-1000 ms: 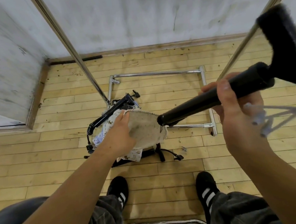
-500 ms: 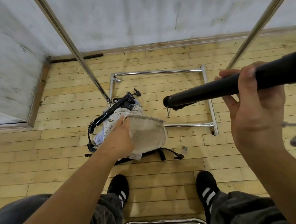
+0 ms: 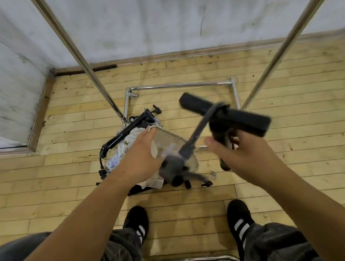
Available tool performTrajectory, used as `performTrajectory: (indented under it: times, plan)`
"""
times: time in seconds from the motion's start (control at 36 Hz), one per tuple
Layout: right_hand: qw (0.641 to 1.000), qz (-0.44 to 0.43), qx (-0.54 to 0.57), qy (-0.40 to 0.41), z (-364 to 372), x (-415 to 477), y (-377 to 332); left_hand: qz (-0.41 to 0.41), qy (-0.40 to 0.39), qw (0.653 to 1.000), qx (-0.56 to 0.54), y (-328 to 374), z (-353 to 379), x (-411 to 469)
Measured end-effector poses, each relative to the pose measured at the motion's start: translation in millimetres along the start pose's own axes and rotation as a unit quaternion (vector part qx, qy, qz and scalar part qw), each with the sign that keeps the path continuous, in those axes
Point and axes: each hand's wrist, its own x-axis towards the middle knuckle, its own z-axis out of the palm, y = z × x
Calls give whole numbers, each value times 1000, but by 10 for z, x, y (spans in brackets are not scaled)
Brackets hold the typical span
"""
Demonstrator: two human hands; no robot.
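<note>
left hand [image 3: 141, 155] pinching a beige cloth [image 3: 168, 139], right hand [image 3: 249, 154] wrapped round a blurry black tool [image 3: 239, 117], its grey bar [image 3: 199, 128] cutting across the cloth, tripod [image 3: 131, 125] and chrome rack [image 3: 181, 85] on the floor below

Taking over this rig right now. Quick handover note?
Left hand: grips the beige cloth by its edge, held above the floor heap.
Right hand: grips the black tool at its handle; the tool is motion-blurred, its grey rod crossing in front of the cloth.
Floor: patterned fabric and black frame heaped by the chrome rack base.
Done: cloth and tool both in hand.
Left: likely wipe the tool with the cloth; how much is wiped, cannot tell.
</note>
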Motion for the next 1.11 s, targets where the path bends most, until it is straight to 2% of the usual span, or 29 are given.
performTrajectory:
  times: [0.06,0.19,0.33,0.47,0.67,0.81,1.03,1.11]
  plan:
    - [997,6,-61,-35,58,19,54,23,-4,999,-24,64,-44,-3]
    - [989,-10,-142,-39,91,46,164,63,-19,991,-112,275,-139,-176]
    - [978,5,-203,-40,113,85,338,47,-63,971,-224,483,-270,-363]
    - [967,17,-253,-23,126,74,383,69,-47,980,-179,643,-316,-512]
    - [928,48,-369,-20,107,54,368,95,-58,981,-162,737,-353,-567]
    - [928,39,-370,-15,108,30,399,117,-82,976,-164,794,-339,-618]
    - [946,61,-317,-13,137,40,397,123,-103,964,-211,800,-346,-633]
    - [956,68,-285,-3,123,45,342,119,-91,969,-197,785,-332,-632]
